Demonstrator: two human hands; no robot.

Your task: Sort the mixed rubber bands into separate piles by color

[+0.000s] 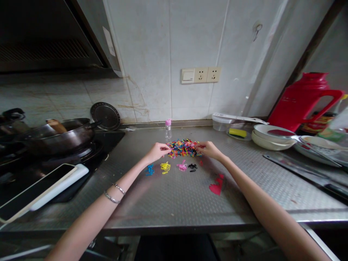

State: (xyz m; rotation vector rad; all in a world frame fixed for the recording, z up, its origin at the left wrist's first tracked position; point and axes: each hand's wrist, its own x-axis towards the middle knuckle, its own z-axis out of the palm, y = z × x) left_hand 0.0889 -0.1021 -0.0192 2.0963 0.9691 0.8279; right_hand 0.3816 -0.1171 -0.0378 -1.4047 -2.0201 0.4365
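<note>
A heap of small multicoloured rubber bands [183, 148] lies on the metal counter. My left hand [159, 151] is at the heap's left edge, its thumb and fingers pinched together. At the right edge my right hand [208, 149] is pinched in the same way. What sits between the fingertips of either hand is too small to make out. In front of the heap lie separate little piles: blue bands [149, 169], yellow bands [165, 167], pink bands [182, 165] and black bands [193, 167]. A tiny red piece [201, 163] is beside the black ones.
A small pink-capped bottle [168, 129] stands behind the heap. On the left are a phone with a white power bank [61, 186] and a pan [58, 136] on the stove. To the right are bowls [272, 139], a knife [299, 172], a yellow sponge [237, 133] and a red thermos [301, 101].
</note>
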